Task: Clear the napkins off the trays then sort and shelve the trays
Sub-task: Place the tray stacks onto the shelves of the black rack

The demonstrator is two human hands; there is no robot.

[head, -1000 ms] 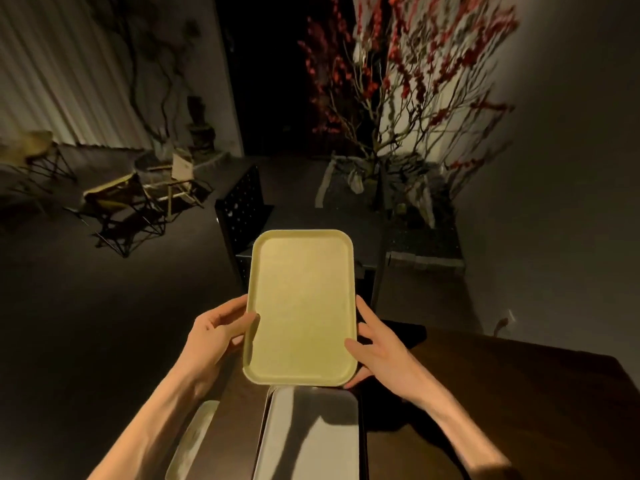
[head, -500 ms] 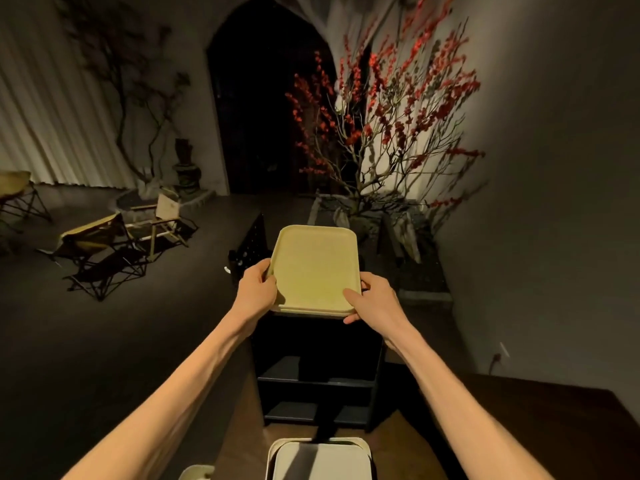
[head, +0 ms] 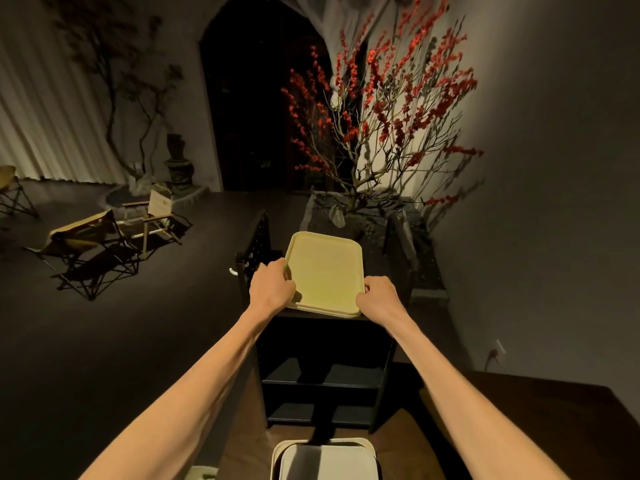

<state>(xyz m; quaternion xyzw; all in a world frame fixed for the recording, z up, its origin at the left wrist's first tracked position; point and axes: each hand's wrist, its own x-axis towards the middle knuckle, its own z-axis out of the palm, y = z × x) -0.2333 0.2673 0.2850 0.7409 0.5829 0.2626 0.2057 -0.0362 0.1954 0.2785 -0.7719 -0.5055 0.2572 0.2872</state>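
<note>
Nearest the camera, at the bottom edge, a stack of pale trays (head: 325,459) lies on the dark wooden worktop (head: 540,427); the top one is whitish grey and sits inside a cream rim. A further pale rim (head: 204,474) shows just left of it, cut off by the frame.

Beyond the worktop stands a black open shelf unit (head: 323,375). Two lower shelves are visible; their contents cannot be made out in the dark.

Both forearms reach out over the unit. The left hand (head: 272,287) curls its fingers round the left long edge of the yellow tray (head: 327,273); the right hand (head: 379,294) grips the right edge near the front corner. The tray is rectangular with rounded corners and a raised rim, its surface bare. It sits level on top of the shelf unit, on at least one more tray of like colour whose edge shows beneath its near side.

A perforated black panel (head: 258,244) rises at the unit's left rear. Behind stands a planter (head: 429,268) holding bare branches with red berries (head: 388,109). At left are folding chairs (head: 86,244), a dark arched doorway (head: 263,98) and a pale curtain (head: 41,109).
</note>
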